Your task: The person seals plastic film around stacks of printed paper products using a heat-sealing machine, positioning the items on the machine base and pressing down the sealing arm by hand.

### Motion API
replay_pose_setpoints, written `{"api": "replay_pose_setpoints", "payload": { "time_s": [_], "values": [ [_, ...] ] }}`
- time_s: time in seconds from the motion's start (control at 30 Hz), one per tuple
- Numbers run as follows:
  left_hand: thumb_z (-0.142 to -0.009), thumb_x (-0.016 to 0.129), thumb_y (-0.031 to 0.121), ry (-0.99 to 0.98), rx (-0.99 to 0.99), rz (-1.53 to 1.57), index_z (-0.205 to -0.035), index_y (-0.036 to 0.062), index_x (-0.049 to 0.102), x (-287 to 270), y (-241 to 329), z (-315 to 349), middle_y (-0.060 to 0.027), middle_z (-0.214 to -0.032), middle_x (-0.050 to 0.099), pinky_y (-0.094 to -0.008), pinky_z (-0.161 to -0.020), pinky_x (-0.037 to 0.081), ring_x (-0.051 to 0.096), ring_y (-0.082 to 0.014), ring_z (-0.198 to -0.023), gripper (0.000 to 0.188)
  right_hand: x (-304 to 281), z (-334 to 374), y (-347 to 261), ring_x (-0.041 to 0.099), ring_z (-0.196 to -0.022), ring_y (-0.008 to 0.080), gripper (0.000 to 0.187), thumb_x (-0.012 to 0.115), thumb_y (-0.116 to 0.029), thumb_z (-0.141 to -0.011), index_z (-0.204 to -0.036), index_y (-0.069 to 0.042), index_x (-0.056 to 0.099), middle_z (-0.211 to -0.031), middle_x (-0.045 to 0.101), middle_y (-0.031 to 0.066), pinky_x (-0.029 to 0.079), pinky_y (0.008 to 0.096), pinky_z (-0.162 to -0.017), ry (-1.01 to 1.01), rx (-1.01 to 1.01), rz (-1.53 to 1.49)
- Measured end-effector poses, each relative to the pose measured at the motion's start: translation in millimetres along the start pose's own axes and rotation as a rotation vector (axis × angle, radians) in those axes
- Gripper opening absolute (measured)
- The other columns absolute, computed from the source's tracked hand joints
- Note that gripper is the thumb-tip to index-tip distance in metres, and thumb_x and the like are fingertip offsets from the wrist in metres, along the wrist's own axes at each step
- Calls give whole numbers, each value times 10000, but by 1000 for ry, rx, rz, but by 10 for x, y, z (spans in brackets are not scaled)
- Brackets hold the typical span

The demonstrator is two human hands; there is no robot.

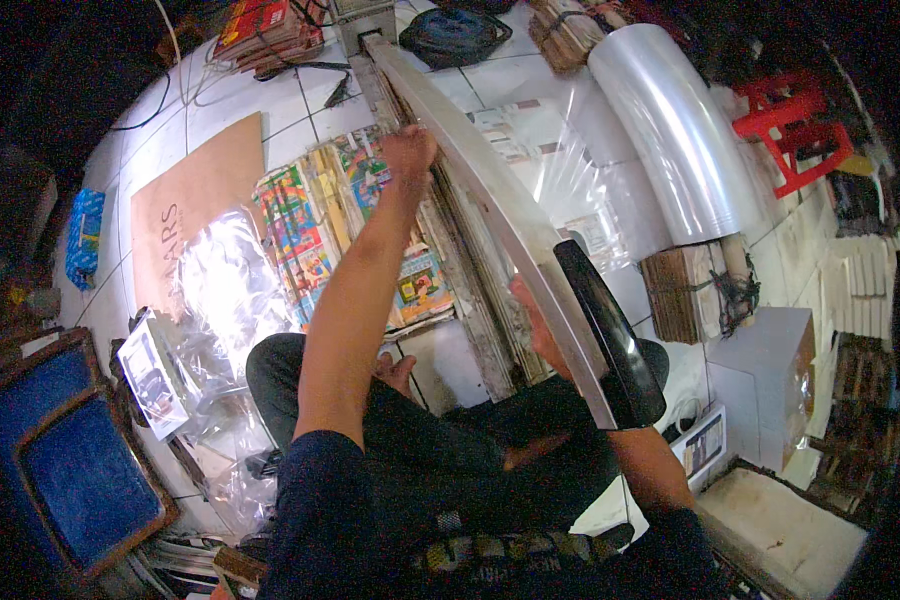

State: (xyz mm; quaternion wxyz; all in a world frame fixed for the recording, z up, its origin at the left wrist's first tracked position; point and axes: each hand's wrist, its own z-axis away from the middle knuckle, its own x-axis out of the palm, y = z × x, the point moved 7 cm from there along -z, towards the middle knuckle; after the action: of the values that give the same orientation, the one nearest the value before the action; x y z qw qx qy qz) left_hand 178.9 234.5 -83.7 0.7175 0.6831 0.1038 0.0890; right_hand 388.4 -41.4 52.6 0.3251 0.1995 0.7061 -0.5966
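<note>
A long heat sealer stands between my legs, its pale metal arm (490, 190) raised at a slant above the narrow, worn base (470, 290). A black handle (610, 340) forms the near end of the arm. My left hand (410, 155) is closed at the far part of the base; what it pinches is hidden. Partly behind the arm, my right hand (537, 325) has curled fingers low by the near end of the base. Clear plastic film (580, 170) stretches in creases from a large roll (660, 130) toward the sealer. Colourful comic books (320, 220) lie left of the base.
Crumpled clear plastic (235, 270) lies over brown cardboard (195, 200) on the left. A tied paper bundle (695, 290) sits below the roll. Right of that are a white box (765, 380) and a red stool (790, 130). A blue framed panel (80, 450) stands at lower left.
</note>
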Motion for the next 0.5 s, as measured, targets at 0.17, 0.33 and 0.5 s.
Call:
{"api": "replay_pose_setpoints", "payload": {
  "time_s": [0.17, 0.33, 0.5],
  "values": [
    [-814, 727, 233, -55, 0, -293, -762, 21, 767, -817, 388, 99, -59, -642, 709, -332, -605, 547, 675, -188, -601, 222, 350, 16, -721, 681, -1072, 281, 260, 690, 30, -775, -1035, 16, 684, -1107, 703, 155, 541, 391, -976, 161, -525, 219],
    [-742, 815, 355, 19, 11, -580, -757, 106, 798, -1396, 648, 233, -44, -663, 723, -321, -691, 555, 686, -175, -634, 251, 958, 54, -871, 650, -1142, 289, 263, 649, 30, -801, -1060, 9, 683, -1159, 688, 151, 512, 403, -1026, 39, -590, 200],
    [-731, 844, 310, 62, 142, -606, -840, 84, 801, -1901, 667, 253, -77, -703, 736, -316, -648, 548, 676, -177, -607, 255, 1476, 44, -962, 624, -1190, 306, 316, 639, -66, -848, -1154, 10, 655, -1206, 674, 156, 498, 411, -1043, -100, -630, 85]
  ]
}}
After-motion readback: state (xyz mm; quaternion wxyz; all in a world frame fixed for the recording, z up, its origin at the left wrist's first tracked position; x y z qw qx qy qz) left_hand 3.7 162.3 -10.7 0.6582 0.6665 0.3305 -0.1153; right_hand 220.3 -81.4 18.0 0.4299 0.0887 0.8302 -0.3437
